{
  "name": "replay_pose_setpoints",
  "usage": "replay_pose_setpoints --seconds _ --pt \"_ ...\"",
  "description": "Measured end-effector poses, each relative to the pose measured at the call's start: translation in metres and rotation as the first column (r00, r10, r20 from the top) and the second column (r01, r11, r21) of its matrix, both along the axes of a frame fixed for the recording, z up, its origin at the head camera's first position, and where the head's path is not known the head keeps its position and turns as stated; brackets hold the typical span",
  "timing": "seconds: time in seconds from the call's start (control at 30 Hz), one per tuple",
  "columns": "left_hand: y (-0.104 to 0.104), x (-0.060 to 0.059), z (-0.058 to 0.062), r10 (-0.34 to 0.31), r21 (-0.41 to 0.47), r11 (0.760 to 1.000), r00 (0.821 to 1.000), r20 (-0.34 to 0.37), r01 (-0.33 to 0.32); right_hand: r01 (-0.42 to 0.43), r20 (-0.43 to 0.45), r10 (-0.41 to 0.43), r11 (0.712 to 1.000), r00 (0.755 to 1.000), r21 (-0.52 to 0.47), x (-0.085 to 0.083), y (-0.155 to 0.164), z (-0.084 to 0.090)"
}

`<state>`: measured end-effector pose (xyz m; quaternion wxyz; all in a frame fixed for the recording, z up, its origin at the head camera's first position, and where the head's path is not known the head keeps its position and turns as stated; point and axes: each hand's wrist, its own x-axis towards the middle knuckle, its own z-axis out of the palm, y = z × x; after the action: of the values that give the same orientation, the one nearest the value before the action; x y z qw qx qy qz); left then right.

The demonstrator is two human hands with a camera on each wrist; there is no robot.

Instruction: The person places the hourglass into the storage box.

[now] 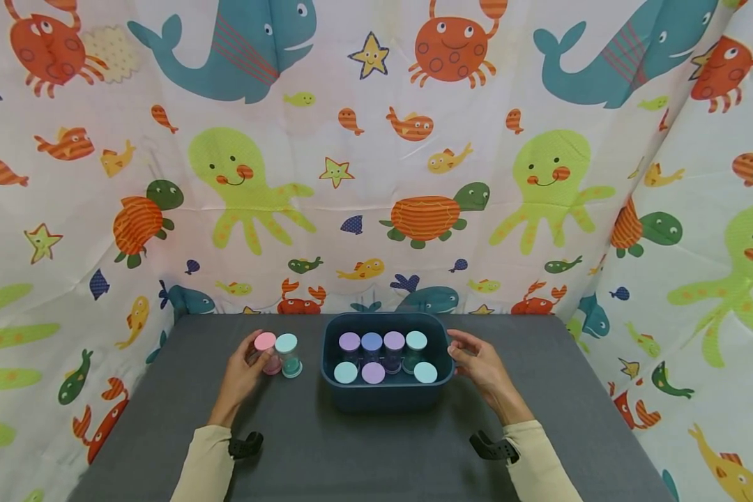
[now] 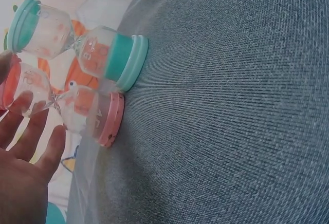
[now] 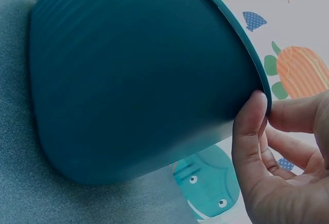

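My left hand (image 1: 241,375) holds a pink-capped sand timer (image 1: 265,341) near its top, thumb on one side and fingers on the other. The timer stands upright on the table, with its pink base (image 2: 111,120) on the cloth. Right beside it is a teal-capped sand timer (image 1: 286,344), its teal sand (image 2: 118,57) lying in the lower bulb. With thumb and fingertips, my right hand (image 1: 488,373) pinches the rim of a dark blue bin (image 1: 389,399) at its right end. Several sand timers with purple, blue and light teal caps (image 1: 416,340) stand inside in two rows.
Grey cloth covers the table (image 1: 364,460) under everything. A white curtain (image 1: 351,90) printed with sea animals hangs behind the table and along both sides. Dark bands (image 1: 246,445) sit on both wrists, by the light sleeves.
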<state>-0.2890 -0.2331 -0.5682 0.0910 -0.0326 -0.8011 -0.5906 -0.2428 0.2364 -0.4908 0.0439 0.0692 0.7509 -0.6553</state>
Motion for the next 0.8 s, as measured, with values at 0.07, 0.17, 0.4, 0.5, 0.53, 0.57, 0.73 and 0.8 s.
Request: replay_pose_setpoints --seconds 0.07,0.17,0.4,0.5,0.53,0.57,0.73,0.8 --pt "-0.002 -0.002 -0.004 0.024 -0.008 1.0 1.0 -0.015 -0.024 -0.002 0.001 0.002 1.0 1.0 -0.004 0.0 0.0 -0.001" --pt "-0.003 0.001 -0.002 0.055 -0.02 0.998 0.998 -0.034 -0.056 -0.006 -0.002 0.006 1.0 1.0 -0.013 0.0 0.0 -0.001" --pt "-0.008 0.016 0.014 0.135 -0.042 0.99 0.99 -0.042 -0.136 -0.007 -0.003 0.007 1.0 1.0 -0.017 0.0 0.001 -0.002" --pt "-0.009 0.022 0.024 0.153 -0.031 0.988 0.988 -0.03 -0.153 -0.004 -0.002 0.004 1.0 1.0 -0.019 -0.001 0.001 -0.002" --pt "-0.009 0.025 0.027 0.156 -0.034 0.987 0.987 -0.023 -0.157 -0.005 -0.002 0.005 1.0 1.0 -0.017 -0.001 0.002 -0.002" --pt "-0.009 0.027 0.031 0.157 -0.04 0.987 0.987 -0.015 -0.158 -0.006 -0.003 0.006 1.0 1.0 -0.014 -0.001 0.002 -0.002" --pt "-0.008 0.04 0.051 0.171 -0.097 0.981 0.985 0.011 -0.169 -0.001 0.007 0.001 1.0 1.0 -0.001 -0.001 0.002 -0.002" --pt "-0.007 0.044 0.057 0.177 -0.111 0.978 0.984 0.003 -0.176 0.003 0.011 -0.003 1.0 1.0 0.003 0.0 0.001 -0.003"
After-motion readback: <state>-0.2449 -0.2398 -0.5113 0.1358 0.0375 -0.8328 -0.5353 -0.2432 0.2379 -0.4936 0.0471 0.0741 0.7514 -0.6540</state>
